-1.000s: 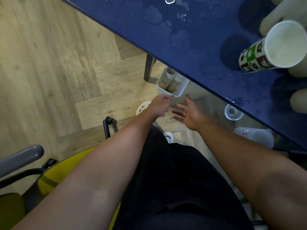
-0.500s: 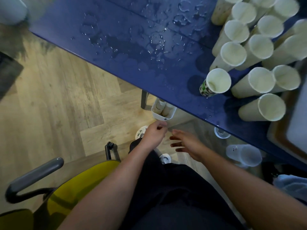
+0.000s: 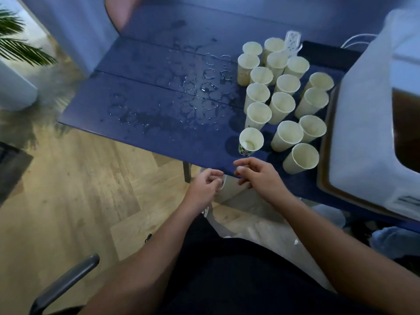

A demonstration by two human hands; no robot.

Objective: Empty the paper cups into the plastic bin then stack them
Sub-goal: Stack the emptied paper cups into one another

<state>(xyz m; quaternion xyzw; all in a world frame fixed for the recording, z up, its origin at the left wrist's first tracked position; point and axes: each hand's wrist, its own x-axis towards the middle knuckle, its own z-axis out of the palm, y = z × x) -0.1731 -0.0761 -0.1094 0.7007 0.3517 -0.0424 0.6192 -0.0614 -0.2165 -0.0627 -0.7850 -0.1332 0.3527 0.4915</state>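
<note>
- Both hands hover at the near edge of the dark blue counter (image 3: pixel 141 123), close together but apart; the left hand (image 3: pixel 204 187) has loosely curled fingers and holds nothing I can make out, and the right hand (image 3: pixel 261 178) is relaxed and empty, its fingers spread.
- Just beyond the right hand stands a short paper cup with a green printed band (image 3: pixel 250 142), upright, its mouth open.
- Behind and right of it, a cluster of tall cream paper cups (image 3: pixel 281 103) stands upright, close together, on the counter's right part.
- Left of the cups, water rings and droplets (image 3: pixel 204 87) cover the counter.
- At the far right sits a white plastic bin (image 3: pixel 363 123) holding brown liquid.
</note>
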